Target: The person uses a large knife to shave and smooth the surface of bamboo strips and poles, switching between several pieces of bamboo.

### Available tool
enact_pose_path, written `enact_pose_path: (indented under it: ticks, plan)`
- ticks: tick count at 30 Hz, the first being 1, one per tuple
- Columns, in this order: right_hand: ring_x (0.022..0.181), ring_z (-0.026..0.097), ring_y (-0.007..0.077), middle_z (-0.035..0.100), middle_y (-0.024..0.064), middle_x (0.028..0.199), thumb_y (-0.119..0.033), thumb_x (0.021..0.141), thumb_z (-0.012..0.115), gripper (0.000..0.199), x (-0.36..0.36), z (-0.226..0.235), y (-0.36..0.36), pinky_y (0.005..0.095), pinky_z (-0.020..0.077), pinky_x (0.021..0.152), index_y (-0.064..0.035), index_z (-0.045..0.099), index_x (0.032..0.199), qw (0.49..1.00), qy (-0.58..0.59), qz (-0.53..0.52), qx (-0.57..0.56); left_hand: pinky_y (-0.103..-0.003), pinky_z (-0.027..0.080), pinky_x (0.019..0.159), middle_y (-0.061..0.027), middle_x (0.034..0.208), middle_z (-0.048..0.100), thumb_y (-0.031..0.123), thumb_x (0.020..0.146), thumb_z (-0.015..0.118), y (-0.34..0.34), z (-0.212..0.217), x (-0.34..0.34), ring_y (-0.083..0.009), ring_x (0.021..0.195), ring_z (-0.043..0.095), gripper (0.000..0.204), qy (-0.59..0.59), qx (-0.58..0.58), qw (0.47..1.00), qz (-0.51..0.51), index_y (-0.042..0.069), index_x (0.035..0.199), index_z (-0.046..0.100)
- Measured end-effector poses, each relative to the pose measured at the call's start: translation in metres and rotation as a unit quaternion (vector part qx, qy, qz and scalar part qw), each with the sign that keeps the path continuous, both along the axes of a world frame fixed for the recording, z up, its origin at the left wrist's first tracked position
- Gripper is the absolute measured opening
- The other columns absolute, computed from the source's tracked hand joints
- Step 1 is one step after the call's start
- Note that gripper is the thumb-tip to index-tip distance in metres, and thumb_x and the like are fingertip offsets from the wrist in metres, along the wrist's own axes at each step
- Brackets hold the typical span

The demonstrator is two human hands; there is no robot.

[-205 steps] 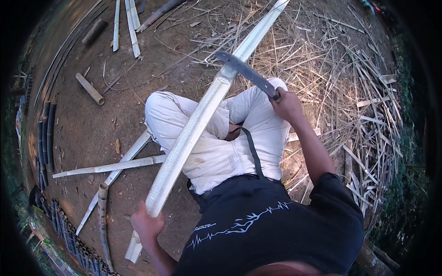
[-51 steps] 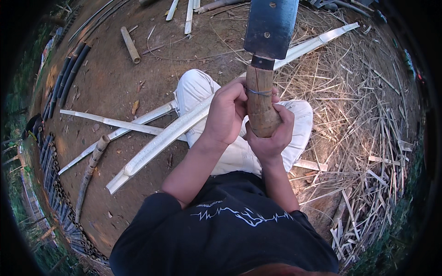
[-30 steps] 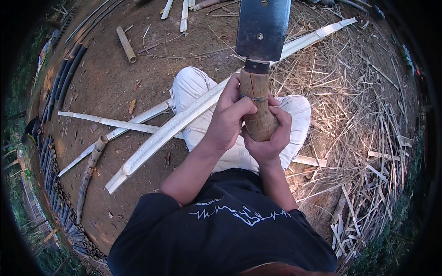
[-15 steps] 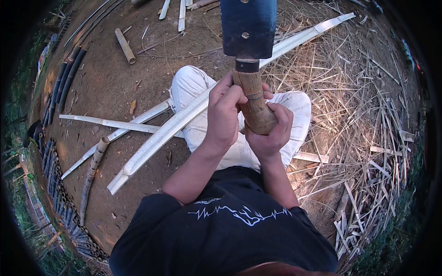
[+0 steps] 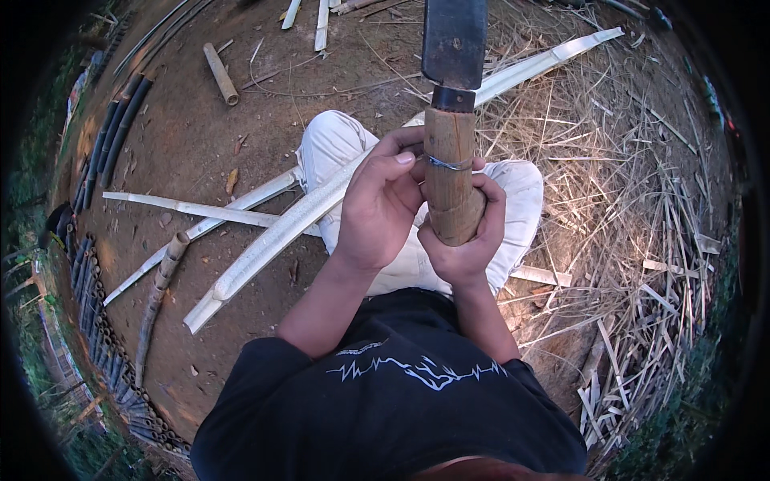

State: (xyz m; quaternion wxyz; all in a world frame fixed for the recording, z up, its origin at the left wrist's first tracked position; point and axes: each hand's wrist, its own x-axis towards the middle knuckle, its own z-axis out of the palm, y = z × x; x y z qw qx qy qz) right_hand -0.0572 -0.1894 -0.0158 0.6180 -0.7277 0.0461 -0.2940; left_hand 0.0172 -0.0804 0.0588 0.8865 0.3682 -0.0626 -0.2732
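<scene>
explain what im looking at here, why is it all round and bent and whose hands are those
The picture comes from a wide fisheye camera worn on a person's head, looking down, which is why straight edges curve toward the rim. The two bare hands are that person's own. The right hand wraps the round brown wooden handle of a big knife with a dark flat metal blade, held close to the camera. The left hand rests on the handle, fingertips at a thin wire band around it. Below are the person's knees in pale trousers, and a long pale split bamboo piece lies across them. The dirt ground holds more bamboo strips, short cut pieces and, at right, dry straw-like shavings.
</scene>
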Motion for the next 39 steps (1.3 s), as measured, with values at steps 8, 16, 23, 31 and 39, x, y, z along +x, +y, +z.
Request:
enact_pose_path:
  ticks: [8,16,23,31,39]
  plan:
    - [0.114,0.057,0.0226,0.054,0.0120,0.119,0.002,0.063,0.080,0.072,-0.002,-0.009,-0.003,0.0378,0.0457,0.099,-0.0019,0.043,0.125,0.998,-0.033,-0.023,-0.056,-0.048,0.048,0.105,-0.0257,0.122,0.063,0.015,0.086,0.039,-0.001,-0.005,0.019,-0.0370,0.115,0.063,0.052,0.103,0.008,0.993,-0.063,-0.007,0.132,0.051]
    - [0.107,0.057,0.0206,0.051,0.0106,0.116,0.003,0.063,0.076,0.069,-0.004,-0.010,0.002,0.0361,0.0458,0.097,-0.0018,0.042,0.123,0.995,-0.029,-0.040,-0.091,-0.048,0.046,0.107,-0.0263,0.121,0.062,0.011,0.081,0.039,0.000,0.011,0.011,-0.0378,0.117,0.062,0.056,-0.004,0.031,0.997,-0.076,-0.007,0.133,0.049]
    - [0.086,0.059,0.0218,0.056,0.0114,0.101,-0.006,0.059,0.076,0.065,0.003,-0.012,0.000,0.0338,0.0498,0.078,-0.0007,0.049,0.117,0.998,-0.014,-0.057,0.004,-0.047,0.047,0.107,-0.0238,0.127,0.060,0.013,0.097,0.052,-0.004,0.005,0.014,-0.0344,0.121,0.061,0.040,-0.088,0.023,0.994,-0.054,-0.005,0.133,0.049]
    - [0.085,0.059,0.0209,0.056,0.0105,0.099,-0.007,0.059,0.078,0.065,0.005,-0.002,-0.005,0.0329,0.0492,0.078,-0.0015,0.050,0.117,0.996,-0.048,-0.049,-0.048,-0.046,0.049,0.106,-0.0210,0.128,0.061,0.031,0.101,0.059,0.000,-0.009,0.023,-0.0332,0.122,0.061,0.053,-0.137,0.033,0.986,-0.091,-0.005,0.138,0.047]
    - [0.108,0.056,0.0200,0.051,0.0118,0.117,0.001,0.062,0.075,0.072,0.002,0.003,-0.007,0.0351,0.0469,0.095,-0.0009,0.042,0.126,0.998,-0.045,0.002,-0.045,-0.045,0.050,0.105,-0.0227,0.130,0.059,0.036,0.096,0.066,0.000,-0.011,0.021,-0.0314,0.120,0.062,0.066,-0.160,0.009,0.982,-0.099,-0.007,0.141,0.044]
